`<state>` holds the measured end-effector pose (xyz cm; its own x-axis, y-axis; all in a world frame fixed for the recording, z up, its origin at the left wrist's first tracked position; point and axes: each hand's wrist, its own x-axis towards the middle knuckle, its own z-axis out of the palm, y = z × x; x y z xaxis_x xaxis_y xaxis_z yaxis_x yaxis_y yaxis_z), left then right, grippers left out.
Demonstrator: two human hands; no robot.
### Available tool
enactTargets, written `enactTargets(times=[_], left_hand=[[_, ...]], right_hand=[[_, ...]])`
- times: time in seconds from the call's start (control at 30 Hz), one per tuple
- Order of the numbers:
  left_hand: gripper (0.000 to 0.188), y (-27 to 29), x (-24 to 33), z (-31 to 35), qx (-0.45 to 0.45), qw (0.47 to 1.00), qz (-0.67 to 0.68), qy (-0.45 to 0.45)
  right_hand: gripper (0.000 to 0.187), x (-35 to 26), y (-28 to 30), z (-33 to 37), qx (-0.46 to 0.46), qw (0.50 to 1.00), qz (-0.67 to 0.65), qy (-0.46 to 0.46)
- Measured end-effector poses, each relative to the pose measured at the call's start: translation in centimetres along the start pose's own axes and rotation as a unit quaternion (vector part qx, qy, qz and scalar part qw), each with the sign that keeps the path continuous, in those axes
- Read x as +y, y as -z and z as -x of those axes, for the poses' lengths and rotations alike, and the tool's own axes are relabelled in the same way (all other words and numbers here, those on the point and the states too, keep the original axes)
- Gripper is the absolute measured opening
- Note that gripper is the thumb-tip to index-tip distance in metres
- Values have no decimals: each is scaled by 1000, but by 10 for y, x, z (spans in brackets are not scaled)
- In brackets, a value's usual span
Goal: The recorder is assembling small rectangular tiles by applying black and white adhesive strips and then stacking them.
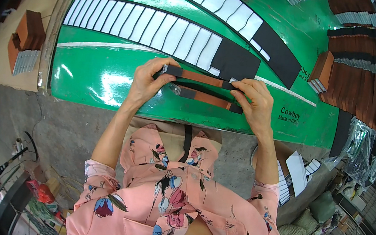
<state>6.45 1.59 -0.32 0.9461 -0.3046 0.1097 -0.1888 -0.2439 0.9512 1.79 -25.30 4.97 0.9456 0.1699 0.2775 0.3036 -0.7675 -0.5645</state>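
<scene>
Between both hands, just over the near part of the green tabletop, spans a narrow brown strip with black ends [202, 78]. My left hand [146, 83] pinches its left end between thumb and fingers, where a bit of clear or silvery material shows. At the other end, my right hand [256, 100] grips the black tip with thumb and fingertips. Right below runs a second brown-and-black band [206, 98]; I cannot tell whether it is part of the same piece or its reflection. Beyond the hands lies a fanned row of white cards with black borders [147, 28].
The glossy green table [93, 87] bears another fanned row of black-edged white cards [220, 4] farther back. Stacked brown pieces [355, 95] line its right side. More brown pieces [31, 32] sit on a cardboard-covered surface at left. Clear plastic wrap [362, 148] hangs at the right corner.
</scene>
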Motion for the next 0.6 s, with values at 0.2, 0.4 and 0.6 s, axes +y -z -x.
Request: enactTargets(times=[0.2,0.4,0.6], left_hand=[[27,-1,0,-1,4,1000,2,-9],[27,0,1,-1,-1,1000,-2,-1],[27,0,0,0,-1,1000,0,8]], right_hand=[[22,1,-2,3,-4,1000,-20,-19],[29,5,4,8,-23,986,-112,-118],[31,10,4,10,-37,994,-82,-68]])
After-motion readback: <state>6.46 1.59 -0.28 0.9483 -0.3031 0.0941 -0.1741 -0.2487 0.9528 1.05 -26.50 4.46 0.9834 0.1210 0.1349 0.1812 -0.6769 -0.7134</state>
